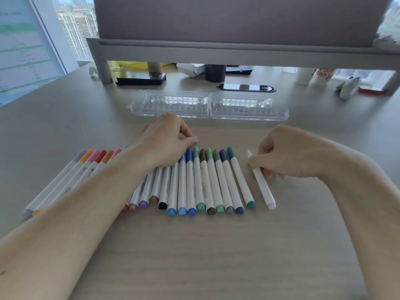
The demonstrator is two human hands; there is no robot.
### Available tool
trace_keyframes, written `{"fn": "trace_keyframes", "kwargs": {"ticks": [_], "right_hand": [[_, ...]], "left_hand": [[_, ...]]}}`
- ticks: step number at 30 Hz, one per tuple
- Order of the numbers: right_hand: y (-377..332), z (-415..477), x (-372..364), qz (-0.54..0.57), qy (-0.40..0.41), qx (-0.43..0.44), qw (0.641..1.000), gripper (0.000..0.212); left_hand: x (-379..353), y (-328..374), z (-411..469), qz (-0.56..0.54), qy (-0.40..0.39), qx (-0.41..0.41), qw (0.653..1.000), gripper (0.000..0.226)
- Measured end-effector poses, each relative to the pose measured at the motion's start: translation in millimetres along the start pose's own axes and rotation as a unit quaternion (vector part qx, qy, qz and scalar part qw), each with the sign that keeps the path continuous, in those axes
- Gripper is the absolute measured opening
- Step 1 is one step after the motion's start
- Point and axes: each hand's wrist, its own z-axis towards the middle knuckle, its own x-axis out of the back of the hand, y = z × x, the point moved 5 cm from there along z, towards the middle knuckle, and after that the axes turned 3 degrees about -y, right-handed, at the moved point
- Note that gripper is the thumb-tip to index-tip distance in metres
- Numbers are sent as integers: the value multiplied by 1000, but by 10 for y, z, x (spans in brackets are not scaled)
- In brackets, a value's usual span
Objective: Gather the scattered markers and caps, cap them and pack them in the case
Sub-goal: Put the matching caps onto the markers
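The right hand (285,152) is closed on the white marker (263,187), fingers and thumb curled round the upper part of its barrel. The marker's long axis runs from its bare tip (249,151), which points far and slightly left, down to its near end, which sits on or just above the worktop (194,256), to the right of the row.

The left hand (166,144) is over the far ends of the row of capped markers (207,182). Its thumb and forefinger pinch a small pale piece that looks like the white cap (194,139). I cannot tell which way its open end faces.

The cap lies to the left of the bare tip and a little farther away, with the far ends of the rightmost capped markers between the two. Capping looks like the step in hand. It calls for the two hands to come together and for the cap's mouth to line up with the marker's slanted axis.

The clear case (207,105) lies open just beyond both hands. It appears empty, so packing seems not yet begun.
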Motion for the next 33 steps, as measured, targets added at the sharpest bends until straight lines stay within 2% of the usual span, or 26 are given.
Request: {"fn": "trace_keyframes", "kwargs": {"ticks": [5, 7, 9, 14, 20, 33], "right_hand": [[57, 97, 37, 159, 51, 23, 986, 28], [54, 136, 56, 234, 84, 45, 968, 23], [39, 155, 73, 264, 127, 65, 954, 20], [-45, 224, -31, 230, 150, 138, 952, 14], [-101, 183, -22, 178, 184, 180, 950, 12], [-152, 189, -70, 147, 162, 212, 952, 9]], "left_hand": [[66, 62, -27, -122, 74, -44, 989, 13], [29, 108, -40, -187, 71, -82, 976, 9], [-9, 145, -53, -227, 64, -104, 966, 4], [35, 109, -62, -296, 83, -86, 948, 9], [29, 127, -99, -317, 56, -78, 944, 16], [9, 214, -145, -270, 28, -111, 956, 15]]}}
